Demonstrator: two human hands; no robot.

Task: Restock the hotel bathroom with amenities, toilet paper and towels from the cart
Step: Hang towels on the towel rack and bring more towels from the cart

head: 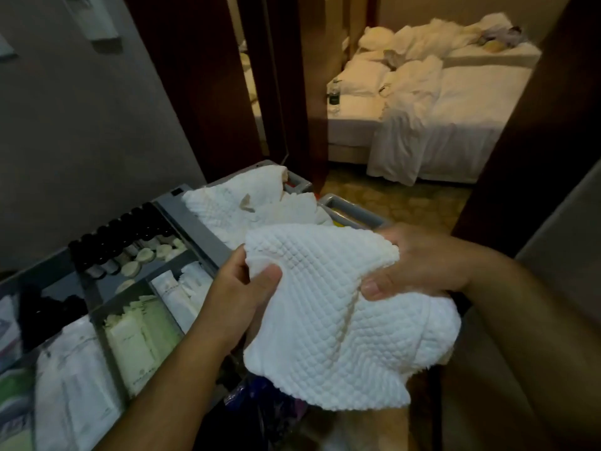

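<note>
Two hands (pixel 242 297), two white towels (pixel 325 307), one cart (pixel 188 222), one bed (pixel 471 102), one water bottle (pixel 334 96)

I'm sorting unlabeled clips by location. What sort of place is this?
Probably a hotel, at a guest room's doorway: a housekeeping cart holds trays of small dark-capped bottles and packets, an unmade bed shows through the door frame, and the left hand and right hand grip a white towel.

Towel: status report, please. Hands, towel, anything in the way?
Left hand and right hand both grip the towel. Towel crumpled, held up at the cart. Second towel lies on the cart behind, not in the way.
</note>
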